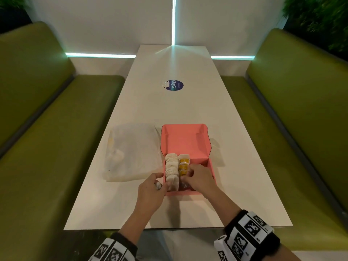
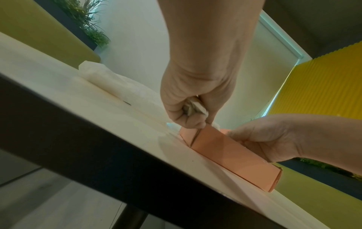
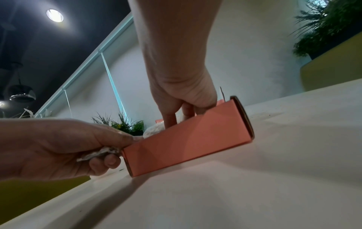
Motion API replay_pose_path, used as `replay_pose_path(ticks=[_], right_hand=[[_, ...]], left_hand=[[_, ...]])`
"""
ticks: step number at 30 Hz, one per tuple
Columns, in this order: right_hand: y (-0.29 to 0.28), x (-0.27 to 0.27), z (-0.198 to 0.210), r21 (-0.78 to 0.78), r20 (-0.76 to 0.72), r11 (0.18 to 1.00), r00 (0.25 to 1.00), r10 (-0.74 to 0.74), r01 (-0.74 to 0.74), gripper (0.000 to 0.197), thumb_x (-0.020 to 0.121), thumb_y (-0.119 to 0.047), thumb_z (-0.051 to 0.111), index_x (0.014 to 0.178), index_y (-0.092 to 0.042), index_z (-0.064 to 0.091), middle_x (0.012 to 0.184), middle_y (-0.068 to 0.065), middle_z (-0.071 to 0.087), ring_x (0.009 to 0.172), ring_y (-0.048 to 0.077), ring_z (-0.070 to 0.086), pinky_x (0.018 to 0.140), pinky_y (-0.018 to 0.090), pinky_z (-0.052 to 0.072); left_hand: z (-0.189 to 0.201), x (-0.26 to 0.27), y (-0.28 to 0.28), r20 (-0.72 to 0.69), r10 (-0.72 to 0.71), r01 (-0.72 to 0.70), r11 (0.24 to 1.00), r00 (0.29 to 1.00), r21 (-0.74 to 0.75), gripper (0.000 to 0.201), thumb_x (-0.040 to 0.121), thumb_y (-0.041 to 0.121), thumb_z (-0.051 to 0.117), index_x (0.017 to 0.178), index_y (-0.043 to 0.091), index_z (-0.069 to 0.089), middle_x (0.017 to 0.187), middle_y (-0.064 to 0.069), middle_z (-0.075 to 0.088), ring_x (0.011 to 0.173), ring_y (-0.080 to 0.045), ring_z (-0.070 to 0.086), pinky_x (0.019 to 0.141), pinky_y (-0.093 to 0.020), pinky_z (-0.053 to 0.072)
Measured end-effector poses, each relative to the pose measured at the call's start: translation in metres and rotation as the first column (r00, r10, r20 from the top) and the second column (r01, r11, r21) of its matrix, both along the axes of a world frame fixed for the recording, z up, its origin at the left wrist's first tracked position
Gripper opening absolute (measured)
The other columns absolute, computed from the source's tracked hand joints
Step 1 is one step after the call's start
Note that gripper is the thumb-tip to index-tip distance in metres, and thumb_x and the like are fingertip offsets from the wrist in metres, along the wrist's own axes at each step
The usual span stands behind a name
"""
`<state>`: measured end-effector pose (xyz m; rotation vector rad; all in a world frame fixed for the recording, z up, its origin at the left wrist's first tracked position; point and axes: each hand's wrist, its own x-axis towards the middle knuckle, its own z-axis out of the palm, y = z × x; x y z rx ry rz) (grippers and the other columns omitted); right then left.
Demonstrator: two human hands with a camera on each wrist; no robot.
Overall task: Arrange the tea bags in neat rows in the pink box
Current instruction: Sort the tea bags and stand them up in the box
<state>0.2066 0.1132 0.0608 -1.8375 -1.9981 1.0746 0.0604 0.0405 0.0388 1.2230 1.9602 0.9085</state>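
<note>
Head view shows the pink box point(image 1: 211, 167) open near the front of the white surface point(image 1: 188, 102), lid tipped back, with two rows of tea bags inside: a pale row point(image 1: 171, 169) on the left and a yellow-tagged row point(image 1: 183, 164) beside it. Right of these rows the box floor is bare pink. The left hand point(image 1: 150, 193) sits at the box's near left corner, thumb against the nearest pale bag, while its curled fingers clutch a crumpled tea bag point(image 2: 195, 107) in the palm, as the left wrist view shows. The right hand point(image 1: 200, 178) reaches down into the box with bent fingers at the near end of the yellow-tagged row; whether it pinches a bag cannot be told. A clear plastic bag point(image 1: 131, 151) lies just left of the box, almost touching it. The surface's near edge is close behind the box, with open room to the right and far beyond a round blue sticker point(image 1: 174, 85).
</note>
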Motion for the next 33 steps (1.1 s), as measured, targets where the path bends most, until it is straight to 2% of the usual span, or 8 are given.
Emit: replay_pose_path(ticks=[4, 7, 17, 20, 22, 24, 28, 33], right_hand=[[0.000, 0.007, -0.001, -0.020, 0.042, 0.999, 0.998, 0.048, -0.047, 0.040, 0.065, -0.017, 0.080, 0.059, -0.020, 0.041, 0.061, -0.007, 0.048, 0.057, 0.009, 0.045, 0.054, 0.020, 0.036], [-0.003, 0.005, -0.004, 0.004, 0.118, 0.993, 0.986, 0.118, -0.119, 0.039, 0.071, -0.015, 0.076, 0.057, -0.022, 0.040, 0.061, -0.009, 0.046, 0.057, 0.006, 0.044, 0.050, 0.015, 0.031], [-0.003, -0.002, -0.004, 0.065, 0.128, 0.987, 0.982, 0.138, -0.147, 0.031, 0.076, -0.015, 0.064, 0.062, -0.025, 0.038, 0.078, 0.001, 0.055, 0.074, 0.017, 0.052, 0.066, 0.027, 0.042], [-0.005, 0.005, 0.003, 0.085, 0.102, 0.990, 0.990, 0.100, -0.109, 0.026, 0.075, -0.013, 0.065, 0.065, -0.021, 0.042, 0.078, 0.002, 0.057, 0.074, 0.017, 0.053, 0.066, 0.028, 0.045], [-0.006, 0.009, 0.010, 0.141, 0.039, 0.988, 0.998, 0.059, -0.064, 0.016, 0.077, -0.012, 0.064, 0.072, -0.016, 0.050, 0.079, 0.004, 0.060, 0.076, 0.017, 0.055, 0.062, 0.023, 0.041], [-0.010, 0.011, 0.022, 0.179, -0.090, 0.983, 0.994, 0.066, -0.049, 0.010, 0.080, -0.014, 0.066, 0.077, -0.016, 0.056, 0.082, 0.001, 0.065, 0.075, 0.013, 0.056, 0.061, 0.019, 0.039], [-0.026, 0.007, 0.051, 0.078, -0.424, 0.984, 0.888, 0.179, -0.161, 0.013, 0.078, -0.022, 0.074, 0.082, -0.018, 0.062, 0.078, -0.009, 0.062, 0.060, -0.002, 0.051, 0.063, 0.012, 0.044], [-0.037, -0.001, 0.055, 0.132, -0.359, 0.970, 0.902, 0.239, -0.205, 0.022, 0.073, -0.017, 0.078, 0.086, -0.018, 0.060, 0.077, -0.012, 0.055, 0.057, -0.009, 0.048, 0.058, 0.008, 0.040]], left_hand=[[-0.002, 0.000, -0.001, 0.010, 0.010, -0.010, 1.000, 1.000, 0.009, 0.039, 0.086, 0.036, 0.064, 0.122, 0.022, 0.056, 0.090, 0.011, 0.055, 0.083, -0.021, 0.064, 0.080, -0.028, 0.052], [-0.001, 0.000, -0.001, -0.008, 0.006, -0.006, 1.000, 1.000, 0.020, 0.038, 0.087, 0.036, 0.063, 0.121, 0.022, 0.056, 0.091, 0.010, 0.056, 0.081, -0.020, 0.064, 0.079, -0.027, 0.051], [0.008, -0.003, 0.002, -0.056, -0.038, 0.037, 0.999, 0.998, -0.020, 0.038, 0.085, 0.040, 0.064, 0.117, 0.021, 0.056, 0.087, 0.008, 0.057, 0.075, -0.013, 0.059, 0.070, -0.017, 0.044], [0.016, -0.004, 0.002, -0.083, 0.027, -0.020, 0.996, 0.996, 0.085, 0.026, 0.086, 0.037, 0.064, 0.105, 0.020, 0.062, 0.088, 0.010, 0.060, 0.076, -0.007, 0.055, 0.063, -0.010, 0.038], [0.026, 0.000, 0.005, 0.043, 0.065, -0.071, 0.986, 0.997, 0.152, 0.019, 0.090, 0.038, 0.056, 0.096, 0.021, 0.061, 0.080, 0.008, 0.062, 0.072, -0.009, 0.056, 0.060, -0.010, 0.041], [0.034, 0.004, 0.009, 0.340, 0.088, -0.140, 0.981, 0.936, 0.131, 0.029, 0.094, 0.044, 0.044, 0.092, 0.021, 0.061, 0.082, 0.000, 0.063, 0.078, -0.018, 0.060, 0.067, -0.021, 0.048], [0.045, 0.011, 0.010, 0.772, 0.096, -0.130, 0.991, 0.628, -0.019, 0.058, 0.092, 0.059, 0.023, 0.105, 0.018, 0.060, 0.109, -0.017, 0.067, 0.102, -0.031, 0.064, 0.092, -0.047, 0.049], [0.049, 0.018, 0.011, 0.863, 0.088, -0.169, 0.986, 0.497, -0.003, 0.064, 0.090, 0.062, 0.016, 0.109, 0.015, 0.055, 0.101, -0.017, 0.066, 0.086, -0.026, 0.066, 0.073, -0.037, 0.055]])
